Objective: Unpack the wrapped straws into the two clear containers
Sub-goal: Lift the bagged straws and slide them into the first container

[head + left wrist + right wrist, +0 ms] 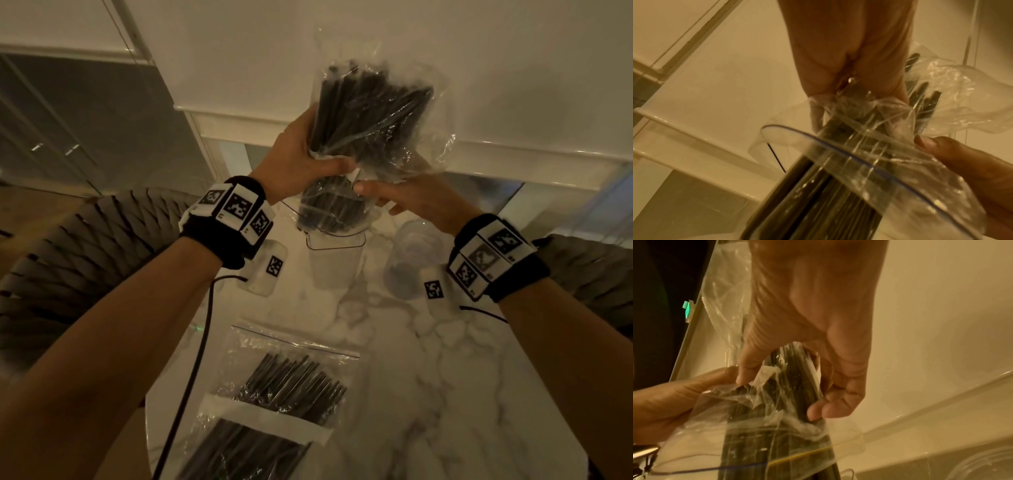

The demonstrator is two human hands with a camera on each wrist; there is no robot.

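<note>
Tabletop (428, 359): second bag of straws (284, 387) lies nearest.
Containers: square container (334, 260), round container (409, 260), farther back.
Held bag (359, 137): upright, mouth down over square container, straws' long axis near vertical.
Grip: left hand (301, 161) wraps bag's middle; right hand (418, 202) pinches bag lower down.

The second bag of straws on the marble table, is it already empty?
No, the second bag lying on the marble table is full of dark straws.
</note>
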